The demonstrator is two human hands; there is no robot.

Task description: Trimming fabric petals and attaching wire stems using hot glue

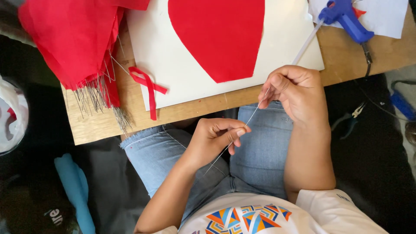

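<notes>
Thin wire (pixel 255 113) in left hand (pixel 214 141) and right hand (pixel 294 93) grips

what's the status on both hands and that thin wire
Left hand and right hand both pinch the thin wire, held over the lap. Nothing between them. Red ribbon loop lies untouched on the board.

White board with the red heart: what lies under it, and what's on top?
The white board lies on a wooden table. On it sits the red heart; a clear glue stick from the blue glue gun crosses its right edge. The table beneath is covered.
</notes>
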